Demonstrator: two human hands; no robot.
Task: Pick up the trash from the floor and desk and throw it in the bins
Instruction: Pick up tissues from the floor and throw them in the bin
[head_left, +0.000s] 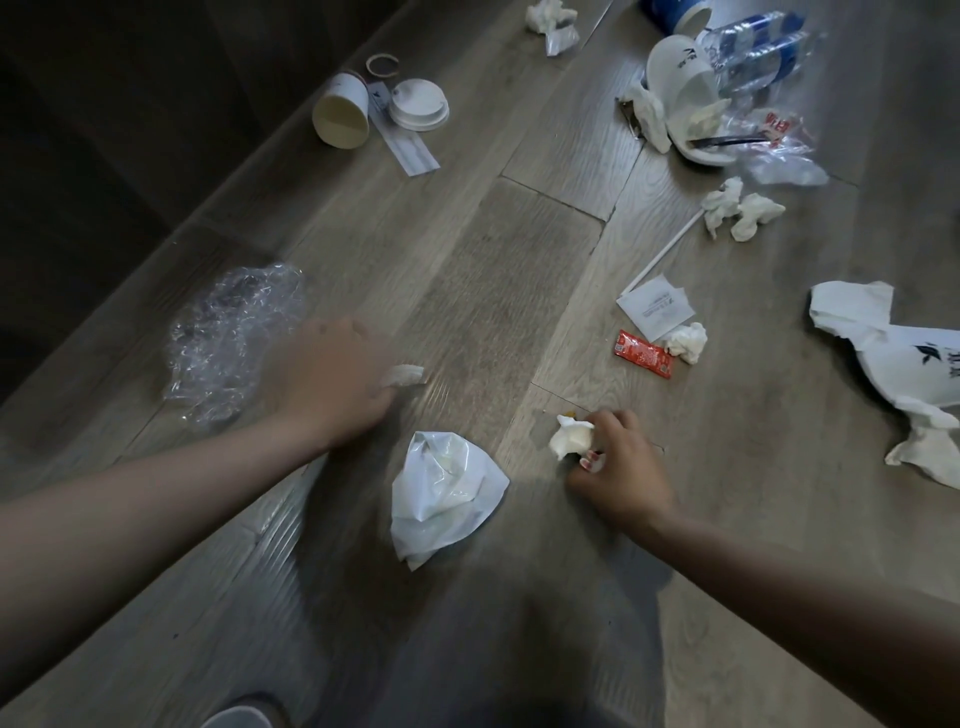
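White bag (447, 493) between hands (332, 384), right (618, 478) pinching tissue (571, 439)

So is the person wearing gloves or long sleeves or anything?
No gloves, and no sleeves in view: both arms are bare. No watch, ring or bracelet shows on the left hand or the right hand. One right-hand nail looks painted red. The left hand is blurry, so its nails are unclear.

Right hand (618, 470) grips a tissue wad (570, 439); left hand (332, 384) holds a paper scrap (404, 375).

An indoor room with grey wood-plank floor (498, 270) strewn with takeaway cups (340, 111) and tissues (719, 205)
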